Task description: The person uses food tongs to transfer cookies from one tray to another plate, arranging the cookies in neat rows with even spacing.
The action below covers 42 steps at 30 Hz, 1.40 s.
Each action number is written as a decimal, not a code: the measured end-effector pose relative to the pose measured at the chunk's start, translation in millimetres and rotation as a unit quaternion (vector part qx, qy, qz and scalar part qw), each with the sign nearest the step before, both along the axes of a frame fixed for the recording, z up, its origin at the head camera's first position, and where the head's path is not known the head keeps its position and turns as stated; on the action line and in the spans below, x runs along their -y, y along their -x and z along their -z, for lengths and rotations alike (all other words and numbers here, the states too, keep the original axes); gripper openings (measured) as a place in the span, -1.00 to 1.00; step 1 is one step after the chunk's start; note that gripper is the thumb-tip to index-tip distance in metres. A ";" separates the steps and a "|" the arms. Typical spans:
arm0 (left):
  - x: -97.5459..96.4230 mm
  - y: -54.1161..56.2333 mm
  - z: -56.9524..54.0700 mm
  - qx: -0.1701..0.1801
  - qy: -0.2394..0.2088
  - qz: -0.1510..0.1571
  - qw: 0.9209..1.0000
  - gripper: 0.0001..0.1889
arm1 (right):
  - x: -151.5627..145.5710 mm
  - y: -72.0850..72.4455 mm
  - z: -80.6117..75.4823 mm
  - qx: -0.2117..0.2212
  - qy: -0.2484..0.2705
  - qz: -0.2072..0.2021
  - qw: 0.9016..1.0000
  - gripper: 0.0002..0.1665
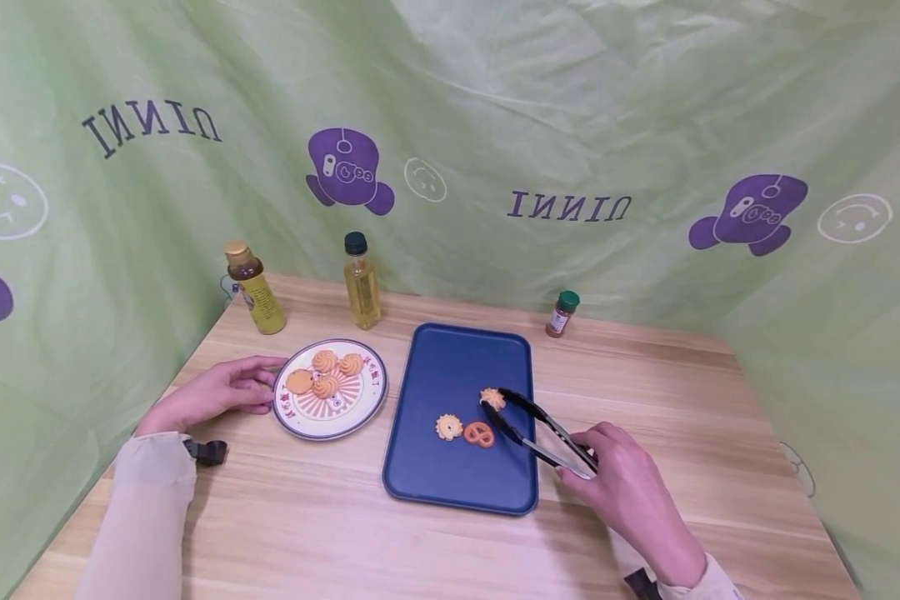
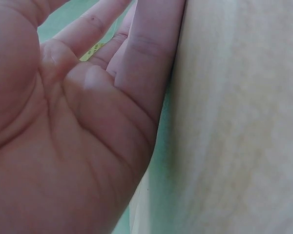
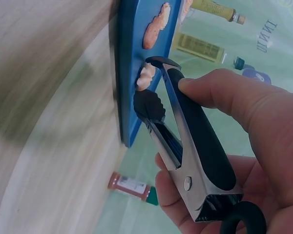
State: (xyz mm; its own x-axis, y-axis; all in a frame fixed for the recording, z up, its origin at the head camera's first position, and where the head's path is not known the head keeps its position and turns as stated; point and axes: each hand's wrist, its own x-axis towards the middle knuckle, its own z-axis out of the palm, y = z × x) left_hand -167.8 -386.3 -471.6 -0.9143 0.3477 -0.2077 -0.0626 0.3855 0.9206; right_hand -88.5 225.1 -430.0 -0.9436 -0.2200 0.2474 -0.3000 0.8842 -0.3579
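Observation:
My right hand (image 1: 630, 487) grips a pair of metal tongs (image 3: 198, 131) with black tips, the thumb lying along one arm. The tips stand around a swirled cookie (image 1: 492, 398) on the blue tray (image 1: 457, 358); whether they squeeze it I cannot tell. A scalloped round cookie (image 1: 448, 427) and a pretzel-shaped cookie (image 1: 479, 434) lie beside it on the tray. At the left, my left hand (image 1: 221, 390) rests on the table with its fingers extended to the rim of a white plate (image 1: 352, 417). Several cookies (image 1: 325, 385) sit on that plate.
A dark-necked bottle with a yellow label (image 1: 258, 292) and a bottle of yellow oil (image 1: 362, 287) stand behind the plate. A small green-capped jar (image 1: 562, 314) is behind the tray on the right. Green printed cloth (image 1: 465, 100) hangs around the wooden table (image 1: 330, 517).

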 end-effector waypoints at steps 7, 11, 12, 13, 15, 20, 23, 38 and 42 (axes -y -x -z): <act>1.2 1.3 2.8 0.004 0.009 -0.005 1.000 -0.22 | 8.9 4.9 -3.8 -0.005 0.006 -0.005 1.000 -0.57; 1.9 2.3 3.9 0.010 0.008 -0.010 1.000 -0.21 | 16.0 7.7 -6.2 -0.005 0.010 -0.011 1.000 -0.59; 1.9 2.1 3.3 0.011 0.007 -0.010 1.000 -0.20 | 18.2 8.5 -6.7 -0.007 0.012 -0.014 1.000 -0.59; 1.7 2.0 2.9 0.011 0.006 -0.009 1.000 -0.20 | 20.3 9.1 -7.0 -0.006 0.013 -0.016 1.000 -0.59; 1.8 2.0 2.0 0.007 0.005 -0.005 1.000 -0.21 | 25.2 10.5 -7.7 -0.004 0.014 -0.019 1.000 -0.58; 1.8 1.6 0.5 -0.002 0.015 0.001 1.000 -0.23 | 38.6 13.6 -11.5 0.014 0.020 -0.026 0.999 -0.57; 0.7 1.0 0.9 -0.003 0.022 -0.001 1.000 -0.23 | 46.8 14.5 -13.3 0.017 0.021 -0.034 0.999 -0.57; 2.0 2.6 4.3 0.006 0.008 -0.004 1.000 -0.21 | 110.5 34.3 -19.2 -0.004 0.024 -0.119 0.993 -0.62; 1.7 3.2 3.2 0.009 0.005 -0.002 1.000 -0.21 | 128.1 39.6 -22.0 0.002 0.021 -0.134 0.991 -0.60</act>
State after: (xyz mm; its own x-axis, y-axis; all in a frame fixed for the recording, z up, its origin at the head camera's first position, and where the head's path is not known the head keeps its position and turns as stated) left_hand -171.1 -388.0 -474.7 -0.9121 0.3414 -0.2270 -0.0805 0.3938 0.9157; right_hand -128.0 97.0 -408.0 -0.8538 -0.4518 0.2585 -0.5202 0.7580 -0.3934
